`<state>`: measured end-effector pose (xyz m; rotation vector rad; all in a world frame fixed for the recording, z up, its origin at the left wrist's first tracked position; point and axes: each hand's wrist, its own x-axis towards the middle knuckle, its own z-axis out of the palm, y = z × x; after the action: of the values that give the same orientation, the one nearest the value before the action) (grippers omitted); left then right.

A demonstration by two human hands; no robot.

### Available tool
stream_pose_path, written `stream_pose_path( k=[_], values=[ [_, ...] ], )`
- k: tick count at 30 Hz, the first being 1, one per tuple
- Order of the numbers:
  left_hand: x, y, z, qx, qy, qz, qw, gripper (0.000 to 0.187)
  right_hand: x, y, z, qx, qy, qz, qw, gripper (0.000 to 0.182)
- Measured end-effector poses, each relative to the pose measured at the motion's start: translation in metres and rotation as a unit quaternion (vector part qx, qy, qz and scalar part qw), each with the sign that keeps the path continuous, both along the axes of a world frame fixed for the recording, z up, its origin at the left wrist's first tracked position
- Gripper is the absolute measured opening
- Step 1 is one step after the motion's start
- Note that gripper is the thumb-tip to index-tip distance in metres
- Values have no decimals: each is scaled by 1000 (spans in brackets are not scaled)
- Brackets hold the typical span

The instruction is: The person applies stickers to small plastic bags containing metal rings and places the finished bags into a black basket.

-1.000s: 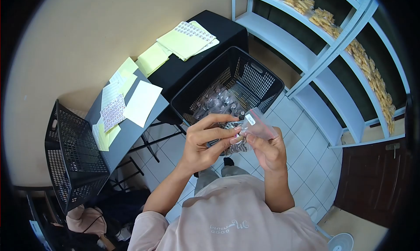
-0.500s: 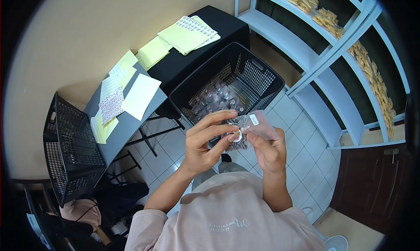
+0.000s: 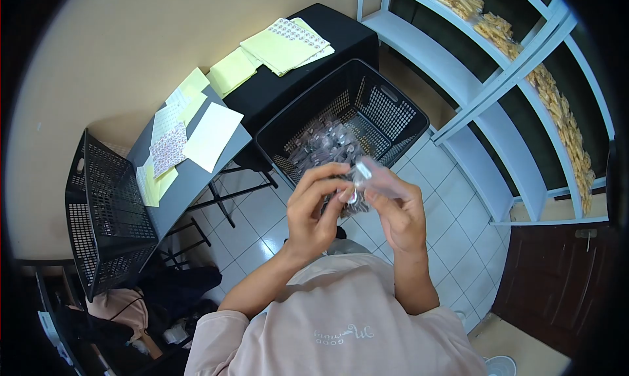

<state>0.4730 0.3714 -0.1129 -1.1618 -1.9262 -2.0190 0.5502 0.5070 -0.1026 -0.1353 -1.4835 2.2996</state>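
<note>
Both hands hold a small clear plastic zip bag (image 3: 380, 181) in front of my chest, with small dark contents in its lower part. It carries a small white label, and a round pale sticker (image 3: 353, 196) shows by my left fingertips. My left hand (image 3: 313, 209) pinches the bag's left side between thumb and fingers. The upper right part of the bag is gripped by my right hand (image 3: 400, 220), its thumb across the front. Below and beyond stands a black mesh basket (image 3: 393, 117), with a heap of similar small bags (image 3: 327, 143) inside.
Yellow and white sheets (image 3: 213, 137) lie on a grey table (image 3: 234, 150), and more paper (image 3: 282, 48) on a black-covered table. Another black basket (image 3: 108, 225) stands tilted at left. White shelves (image 3: 419, 55) hold bags of yellowish pieces (image 3: 553, 100). A brown door (image 3: 544, 277) is at right.
The bag has tilted more upright and looks blurred by motion. My left hand has shifted slightly right and down, and the view has moved a little.
</note>
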Motion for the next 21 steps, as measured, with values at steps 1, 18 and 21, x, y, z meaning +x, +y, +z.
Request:
stream_pose_path(
  k=[1,18,21],
  values=[
    [-1,0,-1,1,-99,-27,995,16,-3,2,-3,-14,-24,-4,1000,16],
    [-26,-36,-50,72,-303,-115,943,25,-27,-12,-29,-113,-103,23,988,17],
    [-29,-57,-76,34,-284,-125,950,28,-22,-4,-36,128,-190,2,973,16]
  ],
)
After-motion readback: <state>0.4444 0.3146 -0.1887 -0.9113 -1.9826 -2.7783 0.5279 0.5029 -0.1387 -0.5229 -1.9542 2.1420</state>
